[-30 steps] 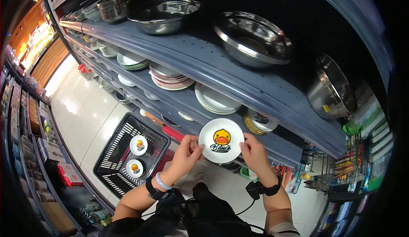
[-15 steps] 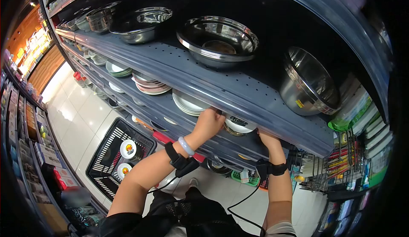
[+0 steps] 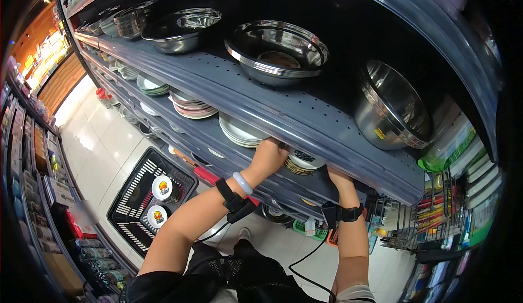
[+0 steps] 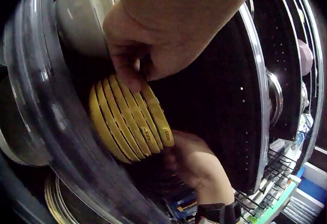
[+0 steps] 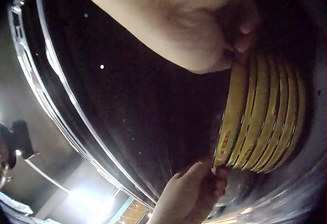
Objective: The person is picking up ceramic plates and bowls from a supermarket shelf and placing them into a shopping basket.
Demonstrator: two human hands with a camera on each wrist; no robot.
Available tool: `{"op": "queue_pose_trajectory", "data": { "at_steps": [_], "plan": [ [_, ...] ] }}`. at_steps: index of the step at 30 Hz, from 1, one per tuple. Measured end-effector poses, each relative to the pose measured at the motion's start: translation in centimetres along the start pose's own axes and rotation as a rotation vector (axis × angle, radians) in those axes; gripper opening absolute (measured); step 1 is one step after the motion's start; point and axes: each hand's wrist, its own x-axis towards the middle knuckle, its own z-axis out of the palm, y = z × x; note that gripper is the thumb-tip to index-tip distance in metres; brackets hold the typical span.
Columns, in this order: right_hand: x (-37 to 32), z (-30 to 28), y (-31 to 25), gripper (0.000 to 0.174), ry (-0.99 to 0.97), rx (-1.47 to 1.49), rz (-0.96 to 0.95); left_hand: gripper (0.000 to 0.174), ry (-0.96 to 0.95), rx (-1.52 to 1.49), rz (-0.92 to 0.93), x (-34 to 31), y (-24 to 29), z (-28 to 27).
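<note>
Under the upper shelf's edge, a white plate with black lettering (image 3: pixel 306 157) lies on a stack of yellow-sided plates (image 3: pixel 297 168). My left hand (image 3: pixel 267 158) has its fingers curled at the left rim, and my right hand (image 3: pixel 341 179) is at the right rim, its fingertips partly hidden by the shelf edge. In the left wrist view, my left hand (image 4: pixel 156 40) pinches the end plate of the yellow stack (image 4: pixel 125 119), with my right hand (image 4: pixel 196 162) opposite. The right wrist view has my right hand (image 5: pixel 199 24) and left hand (image 5: pixel 189 193) gripping opposite sides of the yellow stack (image 5: pixel 263 114).
Steel bowls (image 3: pixel 278 52) stand on the shelf above. White plates (image 3: pixel 239 131) and pinkish plates (image 3: pixel 190 107) are stacked left of my hands. A black basket (image 3: pixel 131 186) on the floor holds two stacks with duck pictures. Wire racks (image 3: pixel 425 216) stand at the right.
Both hands have moved the duck plate forward from before my body onto the shelf stack, under the upper shelf's edge. The view has shifted right; since half a second ago the hands have barely moved.
</note>
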Motion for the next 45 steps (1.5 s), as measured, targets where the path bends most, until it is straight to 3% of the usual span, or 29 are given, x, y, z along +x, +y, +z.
{"op": "queue_pose_trajectory", "data": {
  "at_steps": [6,8,14,16,17,18,20,21,23,27,30,32,39,43,45],
  "plan": [
    [0.3,0.4,0.5,0.039,-0.116,0.106,0.137,0.014,0.051,0.083,0.058,-0.4,-0.1,0.1],
    [0.2,0.3,0.3,0.040,-0.102,0.135,0.127,0.023,0.002,0.068,-0.033,-0.5,0.5,-0.1],
    [-0.1,-2.0,-1.9,0.041,-0.065,0.098,0.205,0.024,-0.038,0.109,-0.181,-2.5,1.2,-1.3],
    [-0.6,-2.2,-2.7,0.041,0.013,0.021,0.185,0.029,0.010,-0.038,-0.047,-4.4,1.0,-2.4],
    [-0.9,-2.5,-3.8,0.034,0.152,0.235,0.240,0.028,-0.031,-0.057,-0.060,-5.5,0.9,-3.3],
    [-1.3,-1.3,-3.3,0.027,0.257,0.611,0.179,0.028,0.000,-0.044,-0.081,-6.7,0.7,-4.3],
    [-1.6,-1.7,-6.2,0.021,0.327,0.747,0.050,0.025,-0.087,-0.100,-0.105,-9.4,0.0,-6.4],
    [-1.8,-2.3,-7.8,0.021,0.300,0.765,0.028,0.023,-0.101,-0.079,-0.132,-10.8,-0.7,-7.5],
    [-2.4,-2.9,-11.2,0.019,0.011,0.733,0.252,0.022,-0.049,-0.051,-0.227,-14.2,-2.8,-9.8],
    [-3.1,1.4,-17.5,0.016,-0.191,0.925,0.171,0.020,0.070,0.026,-0.476,-22.5,-8.5,-14.7],
    [-3.9,4.1,-23.4,0.016,-0.335,0.764,-0.042,0.019,0.213,0.013,-0.634,-28.3,-12.3,-18.6],
    [-4.9,6.9,-27.7,0.016,-0.419,0.901,-0.098,0.020,0.220,0.131,-0.798,-30.9,-13.3,-21.9],
    [-8.4,17.0,-41.4,0.019,-0.873,0.748,-0.234,0.019,0.581,-0.319,-1.121,-39.6,-23.4,-30.3],
    [-11.6,24.7,-47.0,0.021,-0.967,0.681,-0.319,0.016,0.723,-0.449,-1.227,-42.8,-30.0,-33.0],
    [-13.2,28.6,-49.3,0.024,-1.067,0.392,-0.339,0.015,0.757,-0.469,-1.274,-43.8,-32.8,-33.3]
  ]
}}
